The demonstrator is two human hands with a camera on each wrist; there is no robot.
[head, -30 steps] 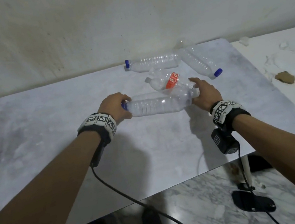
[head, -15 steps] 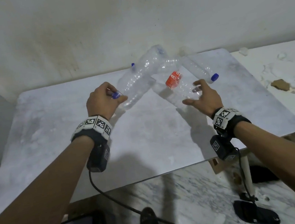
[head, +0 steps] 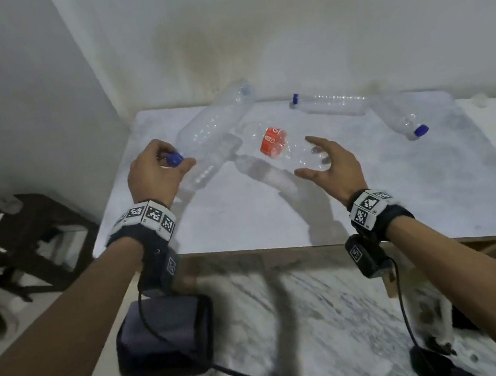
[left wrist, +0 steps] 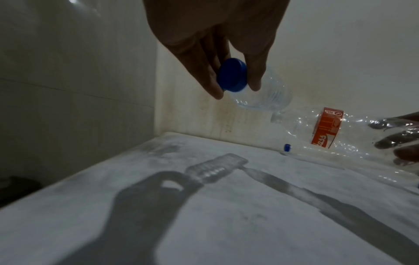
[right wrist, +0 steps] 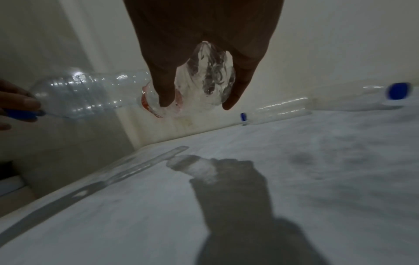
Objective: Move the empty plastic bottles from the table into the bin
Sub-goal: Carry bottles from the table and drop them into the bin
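My left hand point(head: 176, 164) pinches the blue cap point(left wrist: 232, 78) of a clear ribbed bottle point(head: 216, 130), which sticks up and away over the table's left part. My right hand point(head: 310, 157) holds an orange-labelled clear bottle point(head: 273, 143) by its base, thumb and fingers curled round it, above the grey table point(head: 374, 198). The right wrist view shows that base point(right wrist: 204, 80) between thumb and fingers. Two more clear bottles with blue caps lie by the far edge, one point(head: 334, 101) along the wall and one point(head: 396, 115) angled to the right.
A dark open container point(head: 167, 341) stands on the marble floor below my left forearm, in front of the table. A dark stool point(head: 26, 233) with a bag stands at the left by the wall. Cables hang from both wrists.
A second ago both hands held one clear bottle low over the table. My left hand has since lifted it by the cap and my right has picked up the orange-labelled bottle; both shifted left.
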